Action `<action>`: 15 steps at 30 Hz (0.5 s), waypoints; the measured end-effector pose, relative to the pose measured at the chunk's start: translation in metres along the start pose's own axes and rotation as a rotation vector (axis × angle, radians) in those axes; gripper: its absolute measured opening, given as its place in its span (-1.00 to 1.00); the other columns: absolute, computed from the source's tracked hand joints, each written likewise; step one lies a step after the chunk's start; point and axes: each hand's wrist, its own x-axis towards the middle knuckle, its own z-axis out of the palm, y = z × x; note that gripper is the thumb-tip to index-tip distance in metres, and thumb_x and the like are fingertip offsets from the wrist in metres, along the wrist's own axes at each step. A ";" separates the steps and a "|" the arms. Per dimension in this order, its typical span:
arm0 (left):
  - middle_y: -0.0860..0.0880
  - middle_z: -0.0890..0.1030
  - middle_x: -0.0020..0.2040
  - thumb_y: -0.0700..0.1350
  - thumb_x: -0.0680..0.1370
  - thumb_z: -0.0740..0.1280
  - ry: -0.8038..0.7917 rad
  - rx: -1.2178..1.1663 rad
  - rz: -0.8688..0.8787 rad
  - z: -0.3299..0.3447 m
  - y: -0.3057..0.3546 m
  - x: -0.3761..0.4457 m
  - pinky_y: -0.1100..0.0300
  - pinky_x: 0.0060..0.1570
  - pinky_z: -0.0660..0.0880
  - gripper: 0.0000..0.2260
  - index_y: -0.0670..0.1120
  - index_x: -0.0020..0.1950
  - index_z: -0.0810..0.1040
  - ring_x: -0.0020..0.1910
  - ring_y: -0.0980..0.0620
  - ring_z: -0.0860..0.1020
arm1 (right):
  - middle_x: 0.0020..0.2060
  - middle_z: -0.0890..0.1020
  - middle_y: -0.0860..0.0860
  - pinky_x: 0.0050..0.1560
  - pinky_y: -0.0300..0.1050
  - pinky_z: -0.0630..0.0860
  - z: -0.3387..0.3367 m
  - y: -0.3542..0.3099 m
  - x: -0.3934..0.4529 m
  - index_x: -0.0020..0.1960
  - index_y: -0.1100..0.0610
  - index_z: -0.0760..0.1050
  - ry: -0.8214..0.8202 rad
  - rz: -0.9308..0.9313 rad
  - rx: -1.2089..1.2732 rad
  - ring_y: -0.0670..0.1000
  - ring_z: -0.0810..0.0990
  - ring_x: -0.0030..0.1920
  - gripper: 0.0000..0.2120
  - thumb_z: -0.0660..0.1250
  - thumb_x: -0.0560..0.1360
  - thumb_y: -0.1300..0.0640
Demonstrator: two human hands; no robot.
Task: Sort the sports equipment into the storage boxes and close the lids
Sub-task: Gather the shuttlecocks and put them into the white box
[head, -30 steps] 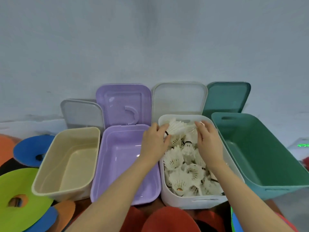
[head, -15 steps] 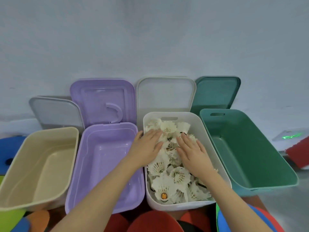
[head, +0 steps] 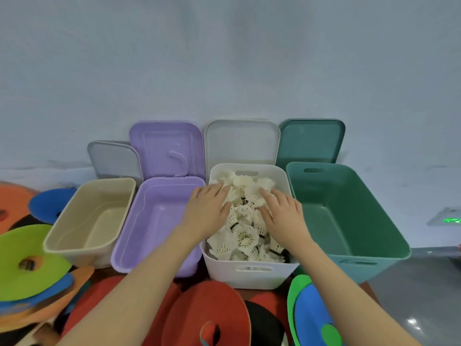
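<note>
A white storage box [head: 253,274] stands in the middle, heaped with several white shuttlecocks [head: 245,236]. My left hand [head: 205,212] lies flat on the pile at the box's left rim, fingers straight. My right hand [head: 283,212] presses flat on the pile's right side. A cream box [head: 74,242], a purple box [head: 129,245] and a green box [head: 369,245] stand beside it, with nothing visible inside them. Four lids lean on the wall behind: grey lid [head: 114,159], purple lid [head: 166,148], white lid [head: 242,142], green lid [head: 310,141].
Flat disc cones cover the near floor: a lime green cone [head: 22,260] and an orange cone [head: 12,203] at left, a red cone [head: 207,313] in front, and a blue and green cone [head: 311,313] at right. A wall rises right behind the lids.
Both hands came down from the far end of the white box and now lie flat on the shuttlecock pile. The view has shifted slightly.
</note>
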 end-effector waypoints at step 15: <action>-0.02 0.60 0.00 -0.04 0.45 0.15 0.207 -0.150 0.094 0.033 0.136 -0.122 0.14 -0.01 0.27 -0.68 -0.09 0.10 0.57 0.02 0.02 0.43 | -0.13 0.59 0.01 -0.13 -0.10 0.43 -0.017 0.076 -0.165 0.11 0.17 0.54 0.301 -0.011 0.359 0.04 0.51 -0.13 -0.67 0.09 0.52 0.07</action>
